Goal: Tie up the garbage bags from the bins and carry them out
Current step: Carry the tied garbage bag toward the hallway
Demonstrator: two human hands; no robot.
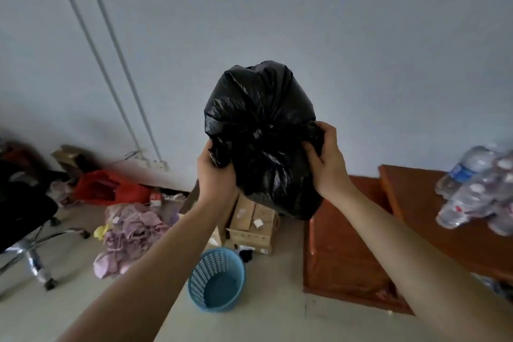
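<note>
A full black garbage bag (261,125) is held up in the air in front of the pale wall, its plastic gathered toward a bunched spot in the middle. My left hand (215,172) grips a twisted flap of the bag on its left side. My right hand (326,161) grips another flap on its right side. Below on the floor stands a blue perforated plastic bin (218,280), with no liner in it.
Cardboard boxes (254,223) sit behind the bin. An orange-brown wooden cabinet and desk (347,253) stand at right, with shrink-wrapped water bottles (477,189) on top. A pile of purple cloth (130,233), a red bag (108,186) and a black office chair (25,216) are at left.
</note>
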